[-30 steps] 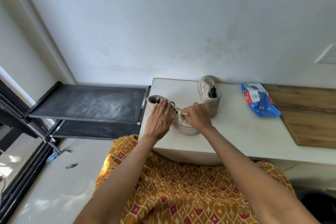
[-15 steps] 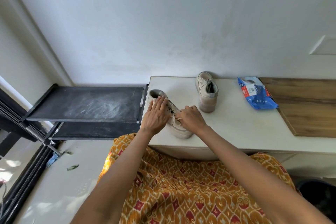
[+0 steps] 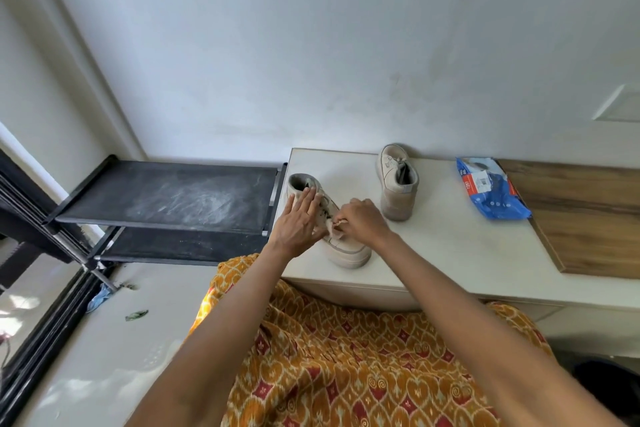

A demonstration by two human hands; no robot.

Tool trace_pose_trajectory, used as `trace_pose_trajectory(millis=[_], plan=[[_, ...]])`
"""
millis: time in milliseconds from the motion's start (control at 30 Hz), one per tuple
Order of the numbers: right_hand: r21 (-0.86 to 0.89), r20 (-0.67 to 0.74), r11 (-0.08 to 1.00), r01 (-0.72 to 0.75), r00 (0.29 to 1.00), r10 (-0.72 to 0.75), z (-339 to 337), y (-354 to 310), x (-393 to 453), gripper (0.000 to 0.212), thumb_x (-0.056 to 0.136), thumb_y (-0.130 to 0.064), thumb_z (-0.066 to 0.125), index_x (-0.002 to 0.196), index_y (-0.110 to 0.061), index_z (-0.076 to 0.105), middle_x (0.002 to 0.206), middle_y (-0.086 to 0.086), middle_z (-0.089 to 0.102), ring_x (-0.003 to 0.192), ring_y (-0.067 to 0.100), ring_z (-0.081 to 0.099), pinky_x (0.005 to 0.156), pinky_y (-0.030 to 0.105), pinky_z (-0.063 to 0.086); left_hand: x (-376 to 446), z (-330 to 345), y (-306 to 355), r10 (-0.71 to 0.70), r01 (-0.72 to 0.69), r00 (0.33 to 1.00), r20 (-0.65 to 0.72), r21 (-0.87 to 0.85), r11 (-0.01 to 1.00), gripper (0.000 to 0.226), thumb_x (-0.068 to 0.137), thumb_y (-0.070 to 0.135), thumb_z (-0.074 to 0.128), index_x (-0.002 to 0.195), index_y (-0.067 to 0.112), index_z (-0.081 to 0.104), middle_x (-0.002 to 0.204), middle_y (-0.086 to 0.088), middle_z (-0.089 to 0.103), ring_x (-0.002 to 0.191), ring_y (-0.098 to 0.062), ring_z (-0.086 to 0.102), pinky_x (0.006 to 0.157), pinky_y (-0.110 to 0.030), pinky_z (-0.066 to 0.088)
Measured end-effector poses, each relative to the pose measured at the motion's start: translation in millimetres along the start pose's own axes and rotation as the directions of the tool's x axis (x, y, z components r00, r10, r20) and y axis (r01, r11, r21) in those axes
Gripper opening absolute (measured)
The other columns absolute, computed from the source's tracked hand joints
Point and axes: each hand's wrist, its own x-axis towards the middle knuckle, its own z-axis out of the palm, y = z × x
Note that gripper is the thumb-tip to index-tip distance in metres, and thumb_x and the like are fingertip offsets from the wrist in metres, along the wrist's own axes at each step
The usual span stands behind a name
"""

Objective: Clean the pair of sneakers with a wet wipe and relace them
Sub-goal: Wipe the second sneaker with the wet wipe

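A beige sneaker [image 3: 349, 251] lies on the white table [image 3: 450, 246] near its left front corner, toe toward me. My left hand [image 3: 298, 222] rests flat on its upper with straight fingers, steadying it. My right hand [image 3: 363, 222] pinches a crumpled wet wipe [image 3: 334, 230] against the lace area of that shoe. The second beige sneaker [image 3: 398, 182] stands upright farther back, heel toward me, apart from both hands. A blue pack of wet wipes [image 3: 491, 192] lies to the right of it.
A wooden board [image 3: 585, 215] covers the table's right end. A black metal shelf rack [image 3: 166, 198] stands against the table's left side. The wall runs close behind the table. My lap in orange patterned cloth [image 3: 346, 357] is below the table edge.
My right hand has slid back along the near sneaker from the toe toward the laces, with the wipe now showing under its fingers. The left hand stays on the shoe.
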Motion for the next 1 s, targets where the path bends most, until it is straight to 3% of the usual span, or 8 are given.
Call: trace_pose_trajectory(millis=[133, 233, 333, 433, 533, 667, 833, 1000], plan=[[-0.071, 0.201, 0.995, 0.07, 0.978, -0.055, -23.6, 27.1, -6.8, 0.019, 0.086, -0.037, 0.061, 0.102, -0.033, 0.071, 0.108, -0.002, 0.066, 0.112, 0.018, 0.049, 0.092, 0.036, 0.035, 0.7, -1.0, 1.8, -0.008, 0.008, 1.0, -0.01, -0.008, 1.0, 0.084, 0.093, 0.06, 0.03, 0.148, 0.01, -0.008, 0.158, -0.006, -0.009, 0.144, -0.017, -0.013, 0.116, -0.034, -0.011], [-0.203, 0.063, 0.977, 0.066, 0.997, -0.054, -23.7, 19.6, -7.5, 0.015, 0.085, -0.036, 0.062, 0.097, -0.032, 0.072, 0.107, -0.002, 0.059, 0.111, 0.02, 0.045, 0.091, 0.037, 0.033, 0.3, -4.3, 1.6, -0.003, 0.003, 1.0, 0.004, 0.0, 1.0, 0.084, 0.093, 0.06, 0.031, 0.148, 0.01, -0.008, 0.158, -0.007, -0.009, 0.144, -0.017, -0.012, 0.117, -0.035, -0.01], [-0.064, -0.125, 0.998, 0.003, 0.992, -0.011, 1.8, 8.7, -19.0, 0.013, 0.082, -0.033, 0.066, 0.092, -0.03, 0.073, 0.105, -0.004, 0.059, 0.109, 0.021, 0.047, 0.088, 0.034, 0.032, -0.5, -5.3, 2.9, -0.013, 0.013, 1.0, 0.012, 0.024, 1.0, 0.085, 0.093, 0.06, 0.03, 0.148, 0.009, -0.009, 0.157, -0.007, -0.01, 0.144, -0.018, -0.013, 0.116, -0.035, -0.011], [0.063, -0.026, 0.998, -0.02, 0.999, 0.022, -3.9, 22.6, -29.1, 0.014, 0.08, -0.037, 0.068, 0.091, -0.029, 0.074, 0.103, -0.003, 0.06, 0.108, 0.02, 0.047, 0.088, 0.035, 0.031, -0.5, -4.8, 4.9, -0.021, 0.02, 1.0, 0.014, 0.029, 0.999, 0.085, 0.093, 0.06, 0.031, 0.148, 0.009, -0.008, 0.157, -0.007, -0.01, 0.144, -0.019, -0.013, 0.115, -0.035, -0.012], [-0.084, 0.053, 0.996, -0.015, 0.998, 0.019, -22.9, 27.3, -17.6, 0.017, 0.084, -0.036, 0.063, 0.096, -0.027, 0.072, 0.106, 0.0, 0.061, 0.11, 0.02, 0.047, 0.089, 0.037, 0.033, 0.9, -4.9, 5.4, -0.027, 0.027, 1.0, 0.007, 0.025, 0.999, 0.085, 0.093, 0.06, 0.031, 0.148, 0.009, -0.008, 0.157, -0.007, -0.01, 0.144, -0.018, -0.013, 0.115, -0.034, -0.012], [-0.146, -0.068, 0.986, -0.077, 0.995, 0.068, -4.5, 3.9, -11.9, 0.024, 0.092, -0.019, 0.053, 0.109, -0.016, 0.069, 0.108, 0.008, 0.065, 0.107, 0.026, 0.054, 0.088, 0.034, 0.04, 1.5, -3.3, 5.8, -0.039, 0.039, 0.999, 0.003, 0.06, 0.997, 0.084, 0.093, 0.059, 0.03, 0.148, 0.008, -0.008, 0.157, -0.007, -0.01, 0.144, -0.018, -0.013, 0.113, -0.033, -0.014], [0.028, 0.01, 0.995, -0.098, 0.995, 0.098, -13.7, 24.4, -24.8, 0.025, 0.084, -0.04, 0.063, 0.101, -0.024, 0.072, 0.103, 0.006, 0.064, 0.105, 0.023, 0.051, 0.088, 0.034, 0.036, 0.9, -3.2, 7.0, -0.04, 0.04, 0.999, -0.014, 0.061, 0.997, 0.084, 0.093, 0.059, 0.029, 0.148, 0.008, -0.009, 0.157, -0.007, -0.01, 0.144, -0.019, -0.012, 0.113, -0.034, -0.014], [-0.02, -0.159, 0.987, -0.161, 0.975, 0.156, -0.9, 1.5, -13.9, 0.019, 0.082, -0.04, 0.066, 0.092, -0.025, 0.073, 0.103, 0.001, 0.058, 0.108, 0.022, 0.047, 0.086, 0.036, 0.034, -0.9, -4.6, 8.1, -0.049, 0.049, 0.999, -0.002, 0.061, 0.997, 0.083, 0.094, 0.058, 0.03, 0.148, 0.008, -0.008, 0.157, -0.007, -0.01, 0.144, -0.019, -0.012, 0.113, -0.033, -0.014]])
